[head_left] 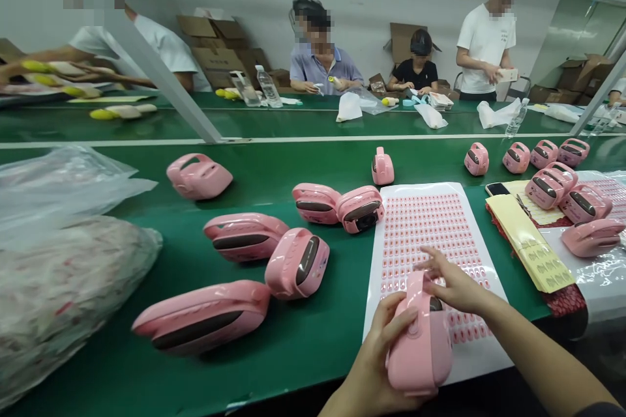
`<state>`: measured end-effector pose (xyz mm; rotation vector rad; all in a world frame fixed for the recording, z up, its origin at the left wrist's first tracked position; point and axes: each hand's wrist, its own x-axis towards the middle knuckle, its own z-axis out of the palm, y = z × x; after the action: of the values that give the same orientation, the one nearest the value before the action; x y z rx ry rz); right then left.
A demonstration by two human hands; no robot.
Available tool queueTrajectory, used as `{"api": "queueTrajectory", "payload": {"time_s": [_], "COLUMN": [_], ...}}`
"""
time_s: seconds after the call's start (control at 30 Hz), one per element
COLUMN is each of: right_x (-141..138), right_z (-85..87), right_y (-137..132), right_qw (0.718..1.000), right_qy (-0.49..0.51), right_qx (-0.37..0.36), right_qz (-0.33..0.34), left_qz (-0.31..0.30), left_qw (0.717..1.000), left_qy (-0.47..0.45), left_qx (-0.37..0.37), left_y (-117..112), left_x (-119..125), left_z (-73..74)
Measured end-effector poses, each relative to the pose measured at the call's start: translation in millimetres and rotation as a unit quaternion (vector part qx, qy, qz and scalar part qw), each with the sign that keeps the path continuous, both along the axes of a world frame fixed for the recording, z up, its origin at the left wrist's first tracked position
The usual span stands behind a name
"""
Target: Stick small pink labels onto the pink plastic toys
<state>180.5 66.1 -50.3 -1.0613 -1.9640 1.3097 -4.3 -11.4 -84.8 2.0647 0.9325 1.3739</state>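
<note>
- Clamping the left grip (374,345) on the side of a pink case (419,358), likely for steadying it and freeing the right side for finer handling.
- Holding that case near the front edge of the desk (313,352), over the lower part of a sticker sheet (425,221), probably for easy reach.
- Hovering the right grip (452,283) at the case's handle, with thumb and fingers apart; leaving contact with the handle too unclear to tell.
- Laying the sheet flat beneath both hands, presumably for short, direct reaches.
- Standing more pink cases (297,264) left of the sheet, seemingly for leaving working room in front.
- Gathering another cluster of cases (550,186) on the right, beside yellow labels (528,241) and a phone (496,189).
- Resting a bulky plastic bag (63,280) at far left, apparently for clearing the arms' path.
</note>
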Motion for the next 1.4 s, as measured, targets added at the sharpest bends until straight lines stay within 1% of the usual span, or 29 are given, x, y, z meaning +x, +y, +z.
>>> {"api": "queueTrajectory", "payload": {"time_s": [0.03, 0.07, 0.1, 0.13, 0.2, 0.27, 0.3, 0.33, 0.4, 0.47, 0.5, 0.6, 0.7, 0.77, 0.83, 0.93, 1.03, 1.1, 1.17, 1.2, 1.23, 1.3, 1.33, 1.4], "right_x": [1, 2, 3, 5, 9, 15, 17, 19, 19, 15, 11, -2, -17, -24, -29, -34, -49, -72, -104, -121, -135, -154, -156, -145], "right_z": [0.9, 1.6, 2.0, 2.4, 3.9, 9.1, 13.6, 19.5, 34.0, 48.9, 55.0, 64.5, 61.2, 55.5, 51.0, 51.6, 57.7, 58.1, 52.6, 48.0, 43.0, 34.1, 31.3, 30.0], "right_y": [6, 11, 15, 19, 29, 45, 55, 68, 99, 136, 156, 218, 272, 297, 313, 323, 316, 306, 294, 289, 285, 283, 284, 288], "right_qw": [0.999, 0.996, 0.994, 0.994, 0.995, 0.996, 0.993, 0.986, 0.964, 0.942, 0.933, 0.904, 0.877, 0.866, 0.859, 0.857, 0.858, 0.862, 0.883, 0.9, 0.918, 0.94, 0.943, 0.938], "right_qy": [-0.003, 0.0, 0.008, 0.017, 0.026, 0.008, -0.015, -0.045, -0.105, -0.142, -0.152, -0.189, -0.221, -0.237, -0.248, -0.261, -0.264, -0.256, -0.237, -0.223, -0.209, -0.191, -0.186, -0.178], "right_qx": [-0.044, -0.073, -0.087, -0.091, -0.09, -0.081, -0.075, -0.065, -0.033, 0.003, 0.017, 0.018, -0.005, -0.015, -0.015, 0.004, 0.062, 0.124, 0.182, 0.2, 0.189, 0.142, 0.113, 0.079], "right_qz": [0.028, 0.05, 0.061, 0.059, 0.027, -0.044, -0.094, -0.148, -0.242, -0.304, -0.325, -0.383, -0.426, -0.441, -0.447, -0.443, -0.436, -0.419, -0.363, -0.316, -0.278, -0.244, -0.251, -0.287], "left_qz": [-0.006, -0.01, -0.01, -0.008, 0.004, 0.033, 0.052, 0.068, 0.081, 0.079, 0.076, 0.066, 0.056, 0.052, 0.056, 0.067, 0.053, 0.048, 0.048, 0.048, 0.048, 0.05, 0.049, 0.043], "left_qw": [1.0, 1.0, 0.999, 0.999, 0.997, 0.993, 0.992, 0.994, 0.995, 0.989, 0.986, 0.982, 0.987, 0.99, 0.992, 0.992, 0.991, 0.991, 0.991, 0.991, 0.991, 0.99, 0.991, 0.99], "left_qy": [-0.013, -0.024, -0.032, -0.033, -0.019, 0.003, 0.012, 0.025, 0.061, 0.103, 0.125, 0.165, 0.147, 0.124, 0.104, 0.09, 0.106, 0.112, 0.111, 0.111, 0.111, 0.107, 0.104, 0.094], "left_qx": [-0.004, -0.004, 0.003, 0.019, 0.071, 0.113, 0.11, 0.086, 0.004, -0.066, -0.08, -0.068, -0.046, -0.045, -0.047, -0.052, -0.058, -0.059, -0.059, -0.061, -0.064, -0.071, -0.075, -0.092], "left_y": [1, 2, 5, 9, 24, 48, 62, 77, 105, 127, 134, 144, 144, 142, 140, 138, 137, 136, 136, 136, 136, 137, 137, 139], "left_x": [2, 3, 4, 4, 2, -4, -7, -10, -13, -13, -12, -11, -13, -15, -14, -12, -12, -12, -13, -13, -13, -13, -13, -13], "left_z": [0.8, 1.4, 1.7, 1.3, -1.7, -6.8, -9.7, -12.6, -18.3, -24.0, -26.6, -32.9, -36.1, -37.6, -38.8, -38.5, -34.6, -31.2, -28.3, -27.4, -27.0, -27.8, -29.0, -32.5]}}
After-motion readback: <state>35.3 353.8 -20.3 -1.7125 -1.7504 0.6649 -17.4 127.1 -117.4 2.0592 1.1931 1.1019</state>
